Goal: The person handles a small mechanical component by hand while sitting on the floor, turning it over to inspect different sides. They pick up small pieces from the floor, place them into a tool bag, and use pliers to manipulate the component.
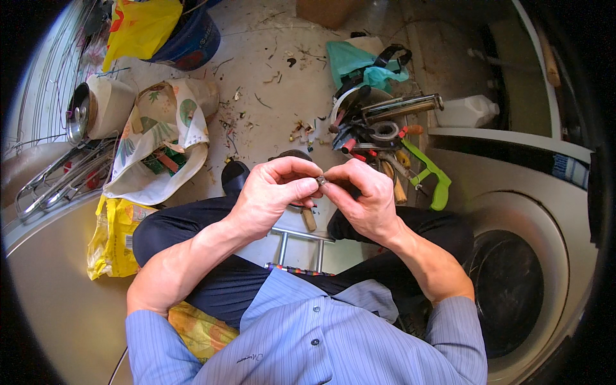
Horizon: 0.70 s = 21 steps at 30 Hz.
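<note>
Between the fingertips of both hands is a small metallic-looking piece [321,181], too small to tell its kind. My left hand [274,194] pinches it from the left with thumb and forefinger. From the other side my right hand [364,196] is closed on it, thumb and forefinger pressed together. Both hands are held up above my crossed legs. Beneath them show a wooden handle [308,219] and a metal tube frame [301,239]. The hands hide part of what lies below.
Right of my hands lies a heap of tools with a bright green handle [438,183]. A white plastic jug [467,111] stands behind it. To the left are a patterned bag [151,135] and a yellow packet [117,236]. Scraps litter the floor [260,64] near a blue bucket [196,46].
</note>
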Available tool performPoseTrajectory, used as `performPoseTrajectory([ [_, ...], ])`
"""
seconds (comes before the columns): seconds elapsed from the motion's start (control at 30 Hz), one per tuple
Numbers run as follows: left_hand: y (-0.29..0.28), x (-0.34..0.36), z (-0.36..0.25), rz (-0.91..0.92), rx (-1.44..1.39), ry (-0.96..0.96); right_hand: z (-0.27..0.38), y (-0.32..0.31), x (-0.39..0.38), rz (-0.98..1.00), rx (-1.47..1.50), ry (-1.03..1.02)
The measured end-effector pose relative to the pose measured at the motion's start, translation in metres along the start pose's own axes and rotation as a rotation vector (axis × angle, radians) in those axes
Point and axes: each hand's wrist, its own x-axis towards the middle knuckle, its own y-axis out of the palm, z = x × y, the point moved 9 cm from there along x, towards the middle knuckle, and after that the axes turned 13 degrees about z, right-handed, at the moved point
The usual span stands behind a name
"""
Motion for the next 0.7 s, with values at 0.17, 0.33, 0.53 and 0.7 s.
performPoseTrajectory([
  [0.17, -0.0019, 0.0026, 0.007, 0.038, -0.077, -0.037, -0.0076, 0.0024, -0.0033, 0.003, 0.114, 0.056],
  [0.33, -0.0019, 0.0028, 0.0086, 0.041, -0.111, -0.043, -0.0072, 0.0024, -0.0038, -0.012, 0.12, 0.049],
  [0.53, -0.0027, 0.0027, 0.0094, 0.03, -0.105, -0.05, -0.003, 0.001, -0.003, -0.005, 0.069, 0.049],
  [0.7, -0.0007, 0.0024, 0.0083, 0.022, -0.107, -0.057, -0.0037, 0.001, -0.0035, -0.016, 0.053, 0.043],
])
